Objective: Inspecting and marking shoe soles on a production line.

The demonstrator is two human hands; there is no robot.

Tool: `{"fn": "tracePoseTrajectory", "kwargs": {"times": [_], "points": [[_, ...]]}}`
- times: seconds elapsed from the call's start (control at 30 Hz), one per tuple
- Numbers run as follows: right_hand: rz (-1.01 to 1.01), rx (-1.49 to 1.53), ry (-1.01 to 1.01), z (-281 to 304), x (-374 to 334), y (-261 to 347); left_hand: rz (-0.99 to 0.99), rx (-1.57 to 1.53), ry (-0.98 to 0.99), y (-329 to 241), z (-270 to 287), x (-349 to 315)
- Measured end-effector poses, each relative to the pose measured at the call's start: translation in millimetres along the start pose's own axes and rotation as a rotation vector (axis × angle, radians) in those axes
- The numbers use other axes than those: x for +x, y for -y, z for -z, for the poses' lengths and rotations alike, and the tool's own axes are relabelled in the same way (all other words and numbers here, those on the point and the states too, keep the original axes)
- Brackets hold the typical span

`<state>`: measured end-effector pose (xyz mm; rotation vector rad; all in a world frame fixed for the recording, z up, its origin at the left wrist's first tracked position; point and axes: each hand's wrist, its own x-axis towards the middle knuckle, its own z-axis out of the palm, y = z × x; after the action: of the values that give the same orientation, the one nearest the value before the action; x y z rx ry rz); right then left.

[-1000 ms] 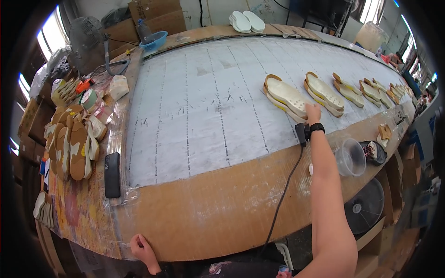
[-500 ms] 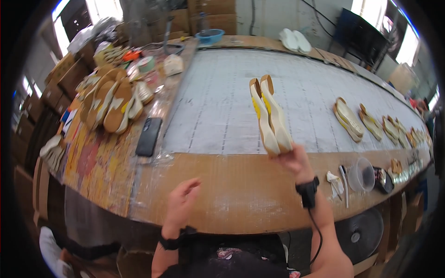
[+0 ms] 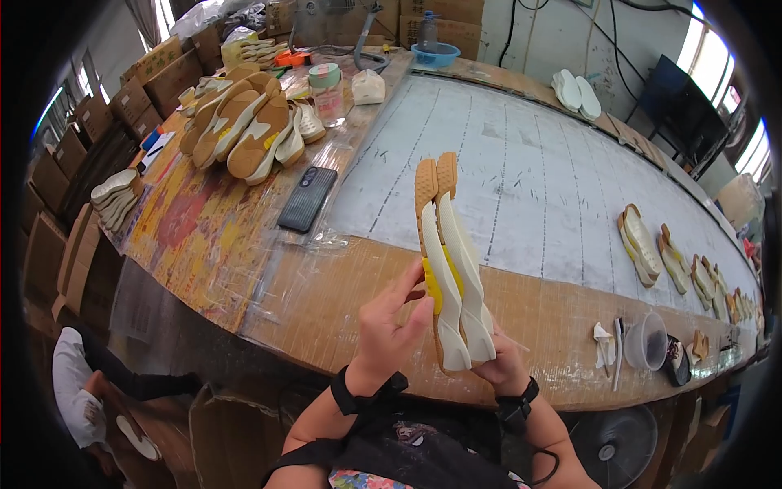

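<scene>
A pair of shoe soles (image 3: 461, 277), white-sided with tan bottoms and yellow patches, stands nearly upright before me, one sole beside the other. Round their lower ends my right hand (image 3: 503, 363) is closed, its fingers partly hidden behind them. At the left edge, beside the yellow patch, my left hand (image 3: 393, 326) has thumb and fingers closed on the near-left sole. Below both hands lies the brown cardboard strip (image 3: 326, 285) along the table's front.
A pile of similar soles (image 3: 244, 126) lies at the left, near a dark phone (image 3: 308, 200) and a lidded jar (image 3: 327, 94). More soles (image 3: 638, 244) line the right side. A clear plastic cup (image 3: 646, 342) and white-handled brush (image 3: 617, 354) lie front right. A person (image 3: 81, 391) is at lower left.
My right hand has brought the pair of soles lower and closer to me, turning them. The left hand has moved up and right from the table's front onto the soles. The view has shifted.
</scene>
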<state>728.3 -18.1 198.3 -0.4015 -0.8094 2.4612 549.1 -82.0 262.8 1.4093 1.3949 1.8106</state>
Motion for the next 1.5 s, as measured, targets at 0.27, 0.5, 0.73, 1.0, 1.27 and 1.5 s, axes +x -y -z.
{"fn": "tracePoseTrajectory", "kwargs": {"times": [0.27,0.5,0.73,1.0,1.27,1.5], "points": [[0.017,-0.02,-0.091,-25,-5,-4,0.085,-0.005,-0.077,-4,5,-16],[0.508,-1.044,-0.171,-48,15,10,0.392,-0.57,-0.38,12,-16,4],[1.012,-1.363,-0.112,-76,21,-6,0.334,-0.979,-0.165,22,9,-3],[0.721,-1.306,0.133,-75,8,2,0.314,-1.061,0.011,44,23,-20],[0.518,-1.343,0.161,-73,7,2,0.47,-0.92,-0.022,51,34,-33],[-0.26,-1.309,0.327,-13,17,48,0.534,-0.533,-0.169,74,56,-48]]}}
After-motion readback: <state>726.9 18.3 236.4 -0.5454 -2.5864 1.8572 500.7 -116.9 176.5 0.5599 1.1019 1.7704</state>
